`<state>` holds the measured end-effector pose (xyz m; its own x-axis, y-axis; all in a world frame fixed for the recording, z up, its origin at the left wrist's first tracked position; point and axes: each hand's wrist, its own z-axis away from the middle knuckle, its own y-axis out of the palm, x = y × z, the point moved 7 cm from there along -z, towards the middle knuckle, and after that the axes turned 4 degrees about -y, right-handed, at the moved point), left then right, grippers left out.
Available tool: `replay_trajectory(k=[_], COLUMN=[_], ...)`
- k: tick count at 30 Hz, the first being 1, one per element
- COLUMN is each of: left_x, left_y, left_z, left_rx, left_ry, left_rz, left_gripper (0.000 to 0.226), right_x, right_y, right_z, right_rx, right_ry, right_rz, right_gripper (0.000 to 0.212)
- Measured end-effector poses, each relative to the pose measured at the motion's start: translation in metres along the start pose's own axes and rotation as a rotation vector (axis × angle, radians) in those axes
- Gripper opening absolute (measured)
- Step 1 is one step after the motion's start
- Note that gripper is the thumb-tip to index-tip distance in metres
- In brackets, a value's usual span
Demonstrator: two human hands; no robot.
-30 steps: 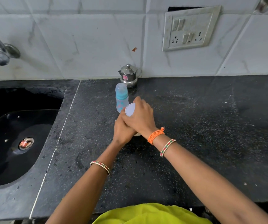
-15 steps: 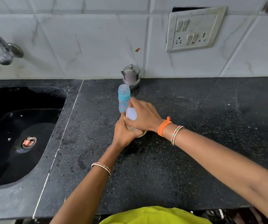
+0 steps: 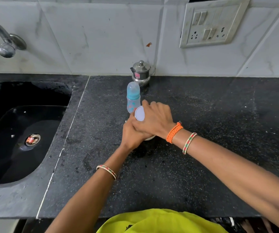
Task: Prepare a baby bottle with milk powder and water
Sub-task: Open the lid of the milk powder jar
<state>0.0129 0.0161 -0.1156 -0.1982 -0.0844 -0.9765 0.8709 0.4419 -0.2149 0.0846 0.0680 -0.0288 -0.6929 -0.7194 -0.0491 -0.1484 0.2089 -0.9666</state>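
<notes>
Right now your two hands are wrapped around a small white tub (image 3: 149, 137) that sits on the black tabletop (image 3: 202, 115), close to the middle. Your right hand (image 3: 157, 121) is on top, and its grip is closed over the tub's round pale lid (image 3: 139, 113). The lid is tipped up, so its flat face looks to the left. Your left hand (image 3: 132, 134) is lower down, and its grip is closed around the side of the tub. Most of the tub is hidden by your fingers, so you can only see a little white edge at the bottom. The baby bottle (image 3: 133, 100) stands upright just behind your hands, with a clear cap over a blue ring. You cannot tell if it touches the lid. A small shiny steel pot (image 3: 141, 73) with a knob on its lid stands behind the bottle, against the white tiled wall (image 3: 101, 31). A black sink (image 3: 17, 132) is far off to the left, with a tap (image 3: 4, 42) above it. A switch plate (image 3: 212, 24) is up on the wall to the right.
</notes>
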Motion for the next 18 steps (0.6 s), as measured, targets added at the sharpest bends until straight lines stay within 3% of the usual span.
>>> replay_trajectory(k=[3, 6, 9, 14, 18], left_x=[0.003, -0.003, -0.008, -0.005, 0.003], left_y=[0.0, 0.003, 0.003, 0.005, 0.008], left_z=[-0.004, -0.01, -0.014, -0.015, -0.017], left_rx=[0.024, 0.15, 0.226, 0.254, 0.297], left_ry=[-0.031, -0.037, -0.034, -0.01, -0.024], left_rz=[-0.036, -0.129, -0.161, -0.157, -0.145], left_gripper=[0.076, 0.072, 0.074, 0.082, 0.087], right_x=[0.001, 0.001, -0.002, 0.002, -0.001], right_y=[0.0, 0.0, 0.001, -0.012, -0.034], right_z=[-0.007, -0.01, -0.01, -0.009, -0.014], right_rx=[0.027, 0.182, 0.286, 0.513, 0.476], right_ry=[-0.25, -0.561, -0.692, -0.56, -0.174], right_rz=[-0.022, 0.011, 0.04, -0.069, -0.093], right_gripper=[0.061, 0.066, 0.06, 0.064, 0.064])
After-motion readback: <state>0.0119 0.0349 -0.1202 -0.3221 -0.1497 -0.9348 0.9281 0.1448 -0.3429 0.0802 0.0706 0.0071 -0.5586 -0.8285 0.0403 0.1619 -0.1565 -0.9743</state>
